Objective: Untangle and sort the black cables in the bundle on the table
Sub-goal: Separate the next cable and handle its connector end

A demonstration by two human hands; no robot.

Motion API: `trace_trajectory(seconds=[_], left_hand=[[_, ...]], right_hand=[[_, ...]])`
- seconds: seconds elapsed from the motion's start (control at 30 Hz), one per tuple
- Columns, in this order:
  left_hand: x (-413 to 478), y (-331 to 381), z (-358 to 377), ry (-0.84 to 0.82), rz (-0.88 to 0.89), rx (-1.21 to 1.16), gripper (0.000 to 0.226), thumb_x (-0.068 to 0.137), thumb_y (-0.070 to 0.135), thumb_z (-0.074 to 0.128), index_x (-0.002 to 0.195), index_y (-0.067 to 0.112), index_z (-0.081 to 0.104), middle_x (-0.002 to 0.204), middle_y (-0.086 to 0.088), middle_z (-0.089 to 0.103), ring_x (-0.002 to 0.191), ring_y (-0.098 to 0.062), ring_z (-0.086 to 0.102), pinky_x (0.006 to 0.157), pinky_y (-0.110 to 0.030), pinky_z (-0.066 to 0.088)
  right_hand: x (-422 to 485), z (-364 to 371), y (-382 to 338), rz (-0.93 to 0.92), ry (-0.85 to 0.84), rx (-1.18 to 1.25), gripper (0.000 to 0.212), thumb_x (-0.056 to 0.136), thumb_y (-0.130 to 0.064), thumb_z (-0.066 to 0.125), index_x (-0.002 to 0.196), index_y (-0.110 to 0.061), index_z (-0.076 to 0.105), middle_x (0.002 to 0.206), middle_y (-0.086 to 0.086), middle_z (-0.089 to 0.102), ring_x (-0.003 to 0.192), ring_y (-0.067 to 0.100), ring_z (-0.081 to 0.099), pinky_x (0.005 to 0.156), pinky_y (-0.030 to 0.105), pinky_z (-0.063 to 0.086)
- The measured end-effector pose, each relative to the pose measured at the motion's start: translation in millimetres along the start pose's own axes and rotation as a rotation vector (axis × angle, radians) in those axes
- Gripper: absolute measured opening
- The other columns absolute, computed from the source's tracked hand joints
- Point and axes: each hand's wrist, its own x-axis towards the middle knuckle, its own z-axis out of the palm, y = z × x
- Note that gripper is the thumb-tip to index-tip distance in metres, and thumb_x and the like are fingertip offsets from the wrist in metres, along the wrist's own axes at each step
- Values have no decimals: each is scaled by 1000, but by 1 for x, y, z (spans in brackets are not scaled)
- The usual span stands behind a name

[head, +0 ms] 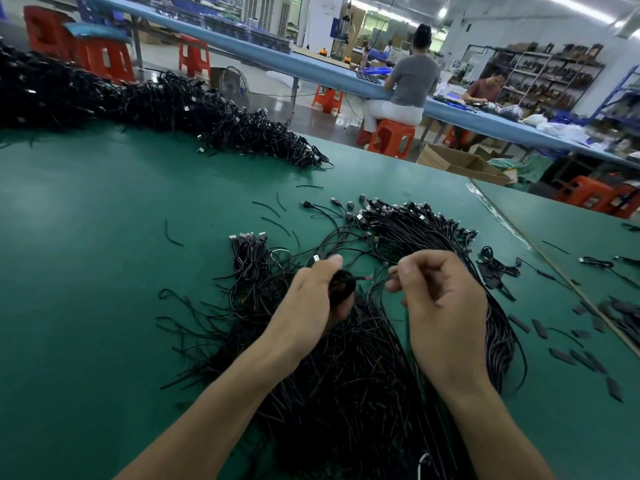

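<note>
Grips a coiled black cable in the left hand at frame centre, over the cable bundle. Pinches a thin strand with the right hand alongside. Leaves bare green table at left; far edge at upper right.

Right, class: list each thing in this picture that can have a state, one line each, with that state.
Left hand: grips a small coil of cable.
Right hand: pinches a thin cable strand.
Cable bundle: tangled, lying under both hands.
Fanned cables: laid side by side, plugs together.
Far pile: heaped, no hand on it.
Short ties: loose, scattered on the table.
</note>
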Motion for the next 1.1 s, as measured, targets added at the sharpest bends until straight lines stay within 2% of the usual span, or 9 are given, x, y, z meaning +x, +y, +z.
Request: trace_trajectory(seconds=[0.13, 0.3, 0.47, 0.57, 0.67, 0.73, 0.87, 1.0, 1.1], left_hand=[[-10, 8, 8, -232, 114, 4, 52, 99, 43, 36, 72, 16, 71, 49, 13, 52, 44, 2, 45, 47, -8, 36], [-13, 14, 13, -155, 260, -176, 36, 98, 36, 38, 116, 22, 66, 83, 10, 69, 65, 3, 57, 59, -12, 46], [-12, 12, 8, -41, 362, -165, 44, 101, 47, 28, 116, 41, 70, 80, -11, 70, 73, -16, 64, 66, -34, 56], [-11, 11, 8, 1, 409, -178, 48, 104, 44, 29, 113, 26, 73, 99, -6, 75, 95, -16, 71, 82, -30, 57], [-11, 9, 8, 27, 445, -134, 49, 100, 46, 32, 115, 20, 71, 113, -8, 72, 111, -31, 66, 97, -55, 50], [-11, 9, 6, 14, 458, -113, 46, 101, 44, 32, 114, 21, 71, 110, -8, 72, 107, -29, 68, 95, -52, 52], [-13, 11, 4, -18, 487, -75, 40, 107, 29, 31, 112, 18, 69, 96, 1, 74, 77, -8, 67, 68, -18, 51], [-14, 12, 5, -13, 519, -69, 44, 101, 44, 32, 107, 28, 72, 70, -30, 58, 51, -35, 42, 45, -35, 34], [-13, 12, 6, 78, 510, -76, 44, 96, 49, 35, 97, 28, 74, 67, -25, 56, 51, -20, 42, 46, -27, 34]], right_hand=[[-2, 10, -14, -90, 93, 153, 6, 100, -24, 56, 96, -25, 61, 88, -7, 71, 77, 11, 70, 65, 16, 53], [-9, 19, -23, -150, 111, 103, 8, 98, -31, 54, 97, -37, 59, 90, -15, 69, 81, 9, 68, 70, 18, 52], [-19, 24, -28, -169, -5, 122, 8, 95, -27, 55, 95, -34, 60, 88, -14, 66, 73, 7, 62, 63, 15, 48], [-21, 24, -28, -121, -35, 61, 8, 92, -27, 58, 90, -34, 59, 85, -14, 64, 66, 13, 58, 56, 23, 47], [-14, 17, -26, -32, -118, 25, 15, 88, -19, 64, 84, -32, 59, 82, -16, 65, 70, 7, 61, 58, 15, 46], [-9, 11, -24, 28, -215, 44, 17, 89, -17, 70, 84, -30, 61, 79, -13, 67, 69, 8, 62, 59, 18, 50], [0, -1, -22, 87, -366, 78, 10, 92, -17, 68, 88, -26, 70, 77, -2, 71, 69, 21, 66, 67, 41, 57], [1, -5, -24, 75, -412, 34, 10, 92, -18, 68, 88, -26, 72, 79, -7, 72, 68, 7, 65, 64, 21, 53], [-4, -1, -27, -18, -403, -115, 11, 93, -16, 66, 89, -25, 71, 78, -12, 67, 70, 2, 61, 63, 11, 44]])
